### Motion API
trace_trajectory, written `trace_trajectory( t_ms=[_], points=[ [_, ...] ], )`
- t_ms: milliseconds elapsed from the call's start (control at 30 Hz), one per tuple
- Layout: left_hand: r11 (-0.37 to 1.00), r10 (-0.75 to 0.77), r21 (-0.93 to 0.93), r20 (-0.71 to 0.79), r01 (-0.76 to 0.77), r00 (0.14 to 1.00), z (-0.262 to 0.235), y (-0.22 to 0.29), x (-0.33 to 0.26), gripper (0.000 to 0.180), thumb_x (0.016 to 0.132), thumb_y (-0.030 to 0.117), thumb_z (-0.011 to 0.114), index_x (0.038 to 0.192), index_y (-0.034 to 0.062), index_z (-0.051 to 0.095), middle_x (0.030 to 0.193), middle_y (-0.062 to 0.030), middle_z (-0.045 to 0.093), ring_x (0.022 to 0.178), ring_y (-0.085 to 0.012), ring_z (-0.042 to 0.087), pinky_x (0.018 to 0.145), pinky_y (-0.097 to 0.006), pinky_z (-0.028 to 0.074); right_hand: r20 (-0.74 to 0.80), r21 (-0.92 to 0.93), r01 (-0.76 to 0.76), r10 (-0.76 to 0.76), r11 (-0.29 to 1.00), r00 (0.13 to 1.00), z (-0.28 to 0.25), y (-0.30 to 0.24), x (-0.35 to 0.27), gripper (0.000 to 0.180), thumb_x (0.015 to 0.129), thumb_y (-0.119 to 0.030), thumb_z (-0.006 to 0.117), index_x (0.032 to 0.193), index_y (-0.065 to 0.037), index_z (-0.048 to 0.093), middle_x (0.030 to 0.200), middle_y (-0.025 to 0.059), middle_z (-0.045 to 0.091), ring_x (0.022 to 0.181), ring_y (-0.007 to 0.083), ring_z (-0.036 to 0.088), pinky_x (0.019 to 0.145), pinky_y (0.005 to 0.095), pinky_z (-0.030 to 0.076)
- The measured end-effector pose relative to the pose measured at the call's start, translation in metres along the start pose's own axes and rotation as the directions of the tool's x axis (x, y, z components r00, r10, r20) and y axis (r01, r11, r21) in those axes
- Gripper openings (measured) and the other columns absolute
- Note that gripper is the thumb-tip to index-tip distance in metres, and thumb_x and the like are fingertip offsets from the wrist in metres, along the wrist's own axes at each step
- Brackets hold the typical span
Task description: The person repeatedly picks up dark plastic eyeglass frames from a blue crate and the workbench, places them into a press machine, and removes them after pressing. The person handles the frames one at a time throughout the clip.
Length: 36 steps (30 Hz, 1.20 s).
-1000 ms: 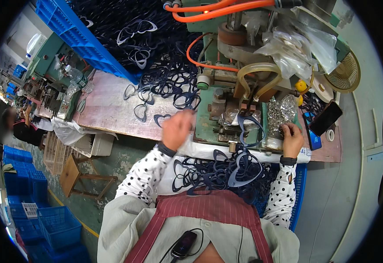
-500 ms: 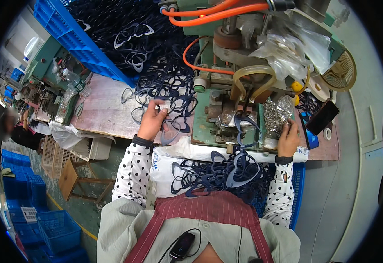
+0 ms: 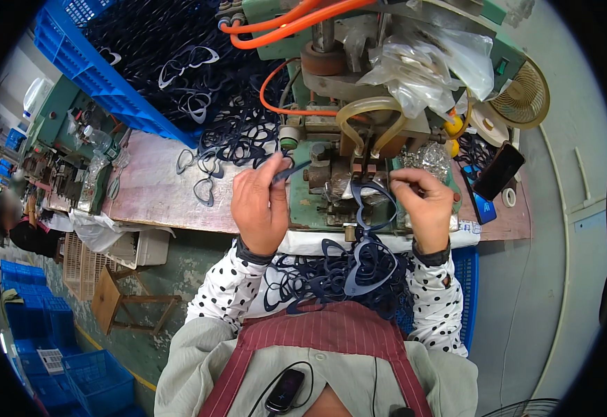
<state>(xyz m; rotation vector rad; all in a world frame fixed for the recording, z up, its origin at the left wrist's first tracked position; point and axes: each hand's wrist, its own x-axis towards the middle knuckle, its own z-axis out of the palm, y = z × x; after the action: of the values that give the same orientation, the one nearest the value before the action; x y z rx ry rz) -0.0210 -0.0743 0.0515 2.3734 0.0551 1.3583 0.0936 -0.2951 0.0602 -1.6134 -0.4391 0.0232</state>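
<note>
Head view: the tabletop [image 3: 152, 182] gives room at left, inside its near edge. The left hand [image 3: 259, 207] pinches a dark-blue piece [image 3: 292, 171] at the left of the press [image 3: 319, 176]. At right, the right hand [image 3: 425, 210] bunches its fingertips, contents uncertain.

Left of the green press [image 3: 299, 199] is a blue crate [image 3: 102, 87]; below the press are navy frames [image 3: 340, 274], black-dotted white sleeves [image 3: 222, 290] and a pale-striped maroon apron [image 3: 324, 330].
</note>
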Motion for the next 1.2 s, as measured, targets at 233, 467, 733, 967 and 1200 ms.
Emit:
trace_trajectory(
  t_ms=[233, 467, 733, 967, 1200],
  points=[
    [0.972, 0.147, -0.189, 0.019, -0.141, 0.989, 0.002, 0.002, -0.013, 0.045, 0.068, 0.000, 0.063, 0.112, 0.0021, 0.062, 0.089, -0.0051, 0.065, 0.084, -0.0235, 0.062, 0.092, -0.043, 0.042, 0.054, 0.034, -0.078, 0.076, 0.996, 0.996, 0.024, -0.008, 0.005, 0.045, 0.074, -0.001, 0.073, 0.113, 0.003, 0.051, 0.081, 0.0078, 0.068, 0.069, 0.0061, 0.058, 0.058, 0.0207, 0.044],
    [0.828, 0.429, -0.429, 0.069, -0.361, 0.901, 0.010, 0.025, -0.008, 0.041, 0.072, 0.003, 0.069, 0.112, 0.0033, 0.066, 0.107, -0.0112, 0.067, 0.096, -0.0236, 0.067, 0.090, -0.042, 0.048, -0.015, 0.113, -0.062, 0.064, 0.992, 0.998, 0.037, 0.000, 0.007, 0.052, 0.072, -0.001, 0.075, 0.115, 0.004, 0.046, 0.081, 0.0081, 0.068, 0.067, 0.0069, 0.057, 0.060, 0.0218, 0.046],
    [0.657, 0.629, -0.628, 0.152, -0.417, 0.762, 0.039, 0.036, -0.006, 0.036, 0.082, 0.006, 0.069, 0.117, -0.0012, 0.063, 0.117, -0.0176, 0.064, 0.104, -0.0299, 0.065, 0.095, -0.046, 0.051, -0.193, -0.384, 0.131, -0.219, 0.914, 0.957, -0.032, 0.047, 0.031, 0.042, 0.078, -0.004, 0.072, 0.117, -0.001, 0.056, 0.089, 0.0090, 0.069, 0.080, 0.0148, 0.064, 0.073, 0.0280, 0.050],
    [0.652, 0.609, -0.659, 0.160, -0.375, 0.777, 0.044, 0.033, -0.010, 0.039, 0.082, 0.005, 0.068, 0.119, -0.0025, 0.061, 0.119, -0.0181, 0.063, 0.103, -0.0297, 0.065, 0.096, -0.046, 0.051, -0.230, -0.602, -0.143, 0.001, 0.785, 0.973, -0.089, 0.111, 0.017, 0.028, 0.080, -0.014, 0.072, 0.106, -0.003, 0.065, 0.089, 0.0132, 0.069, 0.079, 0.0278, 0.067, 0.071, 0.0355, 0.051],
    [0.647, 0.600, -0.677, 0.166, -0.352, 0.783, 0.045, 0.034, -0.011, 0.037, 0.084, 0.008, 0.067, 0.120, -0.0005, 0.061, 0.118, -0.0161, 0.064, 0.105, -0.0285, 0.063, 0.099, -0.047, 0.048, -0.073, -0.840, 0.023, -0.156, 0.542, 0.985, -0.069, 0.114, 0.003, 0.018, 0.078, -0.021, 0.074, 0.085, -0.006, 0.068, 0.083, 0.0132, 0.064, 0.080, 0.0333, 0.062, 0.070, 0.0428, 0.048]
  ],
)
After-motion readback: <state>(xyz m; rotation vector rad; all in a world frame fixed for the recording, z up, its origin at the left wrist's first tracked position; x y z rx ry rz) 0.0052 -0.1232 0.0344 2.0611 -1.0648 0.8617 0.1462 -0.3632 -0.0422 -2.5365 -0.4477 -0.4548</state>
